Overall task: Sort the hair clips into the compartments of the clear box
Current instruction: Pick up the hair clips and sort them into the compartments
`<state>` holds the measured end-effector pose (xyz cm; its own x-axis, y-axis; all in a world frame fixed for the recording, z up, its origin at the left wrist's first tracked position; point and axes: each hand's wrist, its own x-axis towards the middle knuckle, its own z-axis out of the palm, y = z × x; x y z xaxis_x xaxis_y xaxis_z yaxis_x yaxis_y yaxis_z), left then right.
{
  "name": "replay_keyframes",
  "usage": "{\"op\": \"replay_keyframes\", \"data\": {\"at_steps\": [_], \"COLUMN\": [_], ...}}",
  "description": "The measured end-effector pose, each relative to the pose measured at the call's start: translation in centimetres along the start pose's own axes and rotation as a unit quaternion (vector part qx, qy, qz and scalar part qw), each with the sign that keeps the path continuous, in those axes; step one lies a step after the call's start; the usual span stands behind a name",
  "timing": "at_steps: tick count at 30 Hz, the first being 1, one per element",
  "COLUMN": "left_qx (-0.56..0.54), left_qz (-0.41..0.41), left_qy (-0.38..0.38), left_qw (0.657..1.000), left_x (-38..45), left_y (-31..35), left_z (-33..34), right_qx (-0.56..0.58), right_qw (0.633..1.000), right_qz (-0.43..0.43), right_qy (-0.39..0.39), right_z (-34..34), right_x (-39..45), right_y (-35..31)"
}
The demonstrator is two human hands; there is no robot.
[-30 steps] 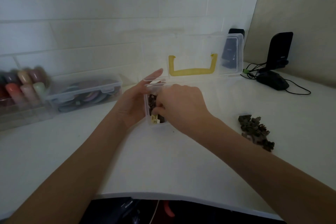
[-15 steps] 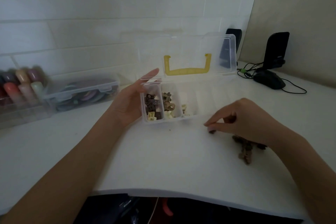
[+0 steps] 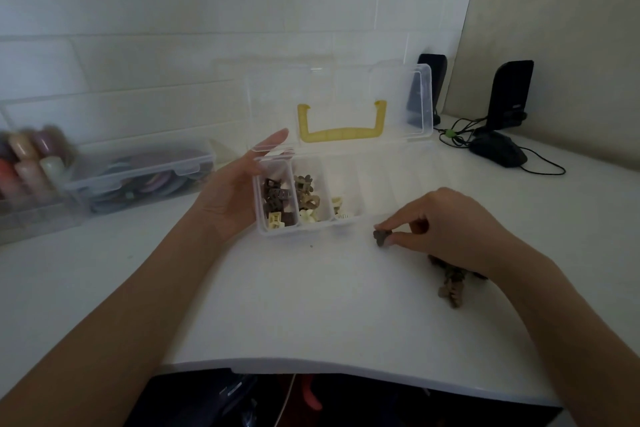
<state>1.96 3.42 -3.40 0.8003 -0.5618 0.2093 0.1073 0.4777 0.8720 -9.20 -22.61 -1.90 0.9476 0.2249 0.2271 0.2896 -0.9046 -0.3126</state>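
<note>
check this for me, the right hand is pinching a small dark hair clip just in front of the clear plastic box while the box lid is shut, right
Not quite. In the head view the clear plastic box has its lid with the yellow handle standing open, not shut. The rest holds: the right hand pinches a small dark hair clip just in front of the box.

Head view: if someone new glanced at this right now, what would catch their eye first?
Probably the clear box at the table's middle, its lid up showing a yellow handle, with brown and cream clips filling its left compartments. Next, the right hand pinching a dark hair clip just in front of the box, a small pile of clips beside its wrist. The left hand rests open against the box's left end.
</note>
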Motion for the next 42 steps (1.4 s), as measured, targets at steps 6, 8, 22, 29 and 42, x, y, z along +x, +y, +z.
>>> {"op": "replay_keyframes", "data": {"at_steps": [6,8,22,29,42], "left_qx": [0.000,-0.002,0.013,0.003,-0.003], "left_qz": [0.002,0.006,0.014,0.032,0.020], "left_qy": [-0.003,-0.003,-0.012,-0.013,0.008], "left_qw": [1.000,1.000,1.000,0.999,1.000], "left_x": [-0.1,-0.1,-0.2,-0.1,0.2], "left_y": [0.1,0.1,0.0,-0.1,-0.3], "left_z": [-0.1,0.0,0.2,0.0,-0.6], "right_qx": [0.218,0.240,-0.139,-0.165,0.057], "right_qw": [0.970,0.962,0.973,0.974,0.919], "right_qz": [-0.093,-0.104,-0.100,-0.052,0.108], "right_qy": [0.046,0.080,0.158,0.150,0.374], "right_z": [-0.2,-0.2,0.5,1.3,-0.4], "right_x": [-0.1,0.2,6.9,7.2,0.8], "right_y": [-1.0,-1.3,-8.5,-8.4,-0.1]}}
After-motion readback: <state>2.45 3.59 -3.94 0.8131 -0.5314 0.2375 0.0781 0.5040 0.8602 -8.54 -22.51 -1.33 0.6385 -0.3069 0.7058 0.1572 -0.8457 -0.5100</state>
